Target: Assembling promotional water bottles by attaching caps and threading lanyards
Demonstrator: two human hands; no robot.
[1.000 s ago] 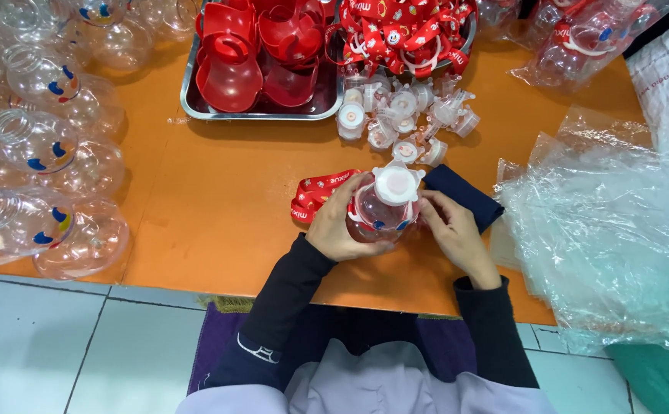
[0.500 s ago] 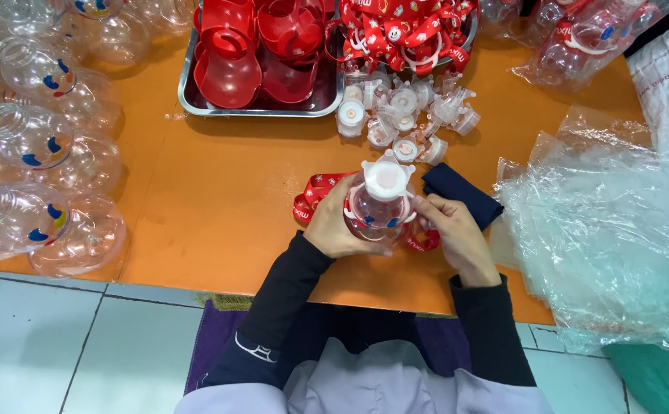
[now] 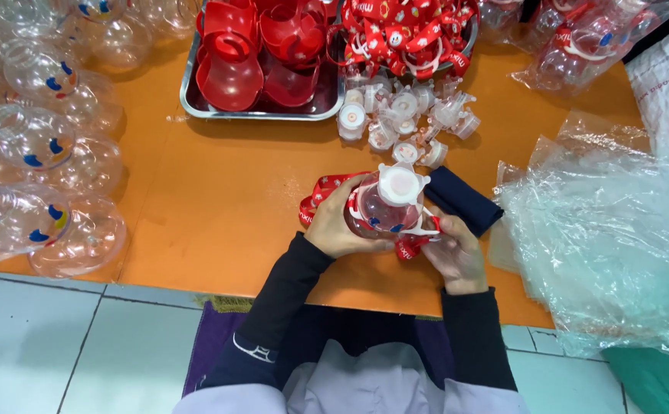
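View from the head camera, looking down on an orange table [image 3: 219,199]. The left hand [image 3: 342,226] wraps the side of a clear round bottle [image 3: 384,211] with a white cap, its fingers curled closed around the bottle's left wall. The right hand [image 3: 453,253] sits at the bottle's lower right, fingers closed on the bottle's base and on a red printed strap [image 3: 321,193] that passes under and around the bottle; how firmly the right fingers pinch the strap cannot be told. The bottle is held just above the near middle of the table, cap facing the camera.

Just right of the bottle, touching the table, lies a folded dark blue cloth [image 3: 465,201]. Beyond the hands, a cluster of small white caps [image 3: 407,123] lies loose on the table. Behind these stands a metal tray [image 3: 262,113] holding red plastic parts [image 3: 231,69], and next to it a heap of red printed straps [image 3: 407,31].

Along the left edge, clear round bottle bodies [image 3: 32,146] with blue and orange markings lie crowded together. To the right lies a mass of crumpled clear plastic bags [image 3: 603,230]; near the far right corner is a bagged finished bottle [image 3: 587,46].
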